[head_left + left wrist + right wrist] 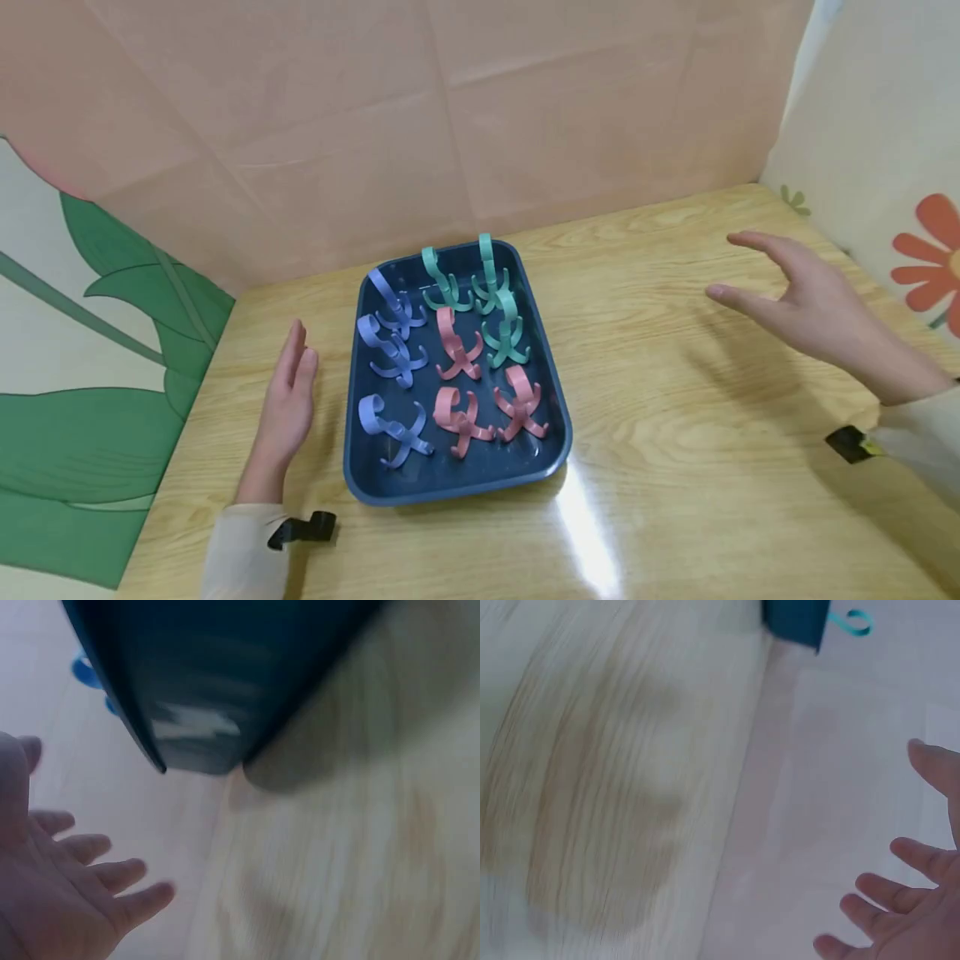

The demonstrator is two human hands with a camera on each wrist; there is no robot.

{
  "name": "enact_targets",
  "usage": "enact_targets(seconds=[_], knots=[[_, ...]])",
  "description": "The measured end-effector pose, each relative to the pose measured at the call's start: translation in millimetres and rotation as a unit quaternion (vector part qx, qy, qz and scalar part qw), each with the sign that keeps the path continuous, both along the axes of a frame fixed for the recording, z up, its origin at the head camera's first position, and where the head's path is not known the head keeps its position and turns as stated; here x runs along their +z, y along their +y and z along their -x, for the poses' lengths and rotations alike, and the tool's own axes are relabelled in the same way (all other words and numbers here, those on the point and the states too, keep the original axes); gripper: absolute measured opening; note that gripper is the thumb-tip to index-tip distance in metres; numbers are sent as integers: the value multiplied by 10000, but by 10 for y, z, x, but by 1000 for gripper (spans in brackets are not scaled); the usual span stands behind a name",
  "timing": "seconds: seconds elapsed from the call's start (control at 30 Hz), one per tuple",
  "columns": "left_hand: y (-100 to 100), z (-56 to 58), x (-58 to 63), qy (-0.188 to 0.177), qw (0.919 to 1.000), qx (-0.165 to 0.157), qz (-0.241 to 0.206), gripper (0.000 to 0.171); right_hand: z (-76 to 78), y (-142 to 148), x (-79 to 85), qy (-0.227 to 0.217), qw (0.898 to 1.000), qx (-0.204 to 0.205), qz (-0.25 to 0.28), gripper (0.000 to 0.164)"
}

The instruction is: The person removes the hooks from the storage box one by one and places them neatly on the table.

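Observation:
A dark blue tray holds several plastic hooks, each with a curled top and splayed prongs. Purple hooks line its left side, green hooks sit at the back right, and pink hooks lie in the middle and front right. My left hand is just left of the tray, apart from it, with straight fingers and nothing held. Well to the tray's right, my right hand hovers over the table, thumb and fingers spread, holding nothing. Both wrist views show the fingers extended.
The wooden table runs back to a pink cloth-like backdrop. Upright panels with leaf and flower prints border it on the left and right. A black strap sticks out from the left sleeve.

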State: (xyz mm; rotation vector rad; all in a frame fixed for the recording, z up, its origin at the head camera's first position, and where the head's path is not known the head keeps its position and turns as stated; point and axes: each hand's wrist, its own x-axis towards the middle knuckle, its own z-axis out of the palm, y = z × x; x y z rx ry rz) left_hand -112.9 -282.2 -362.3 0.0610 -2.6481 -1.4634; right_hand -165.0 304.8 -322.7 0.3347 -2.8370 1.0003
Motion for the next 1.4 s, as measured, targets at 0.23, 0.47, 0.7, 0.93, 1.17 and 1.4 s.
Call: enact_targets(seconds=[0.23,0.47,0.7,0.93,1.17,1.4], knots=[[39,9,16,-799,9766,196,-1990,68,-112,-229,47,71,9942,278,1038,71],[84,62,-31,-1427,9648,109,-2204,66,-214,-497,109,233,9712,1047,2128,66],[131,123,-70,-1769,9589,121,-2216,69,-290,-734,135,-83,9407,1887,2817,67],[148,140,-91,-1873,9577,106,-2181,65,-306,-955,79,-228,9132,2492,3216,67],[130,135,-93,-1920,9580,49,-2131,61,-315,-1157,5,-437,9009,2775,3308,65],[113,142,-97,-1894,9576,-29,-2172,54,-314,-1366,-66,-523,8834,3107,3468,62]])
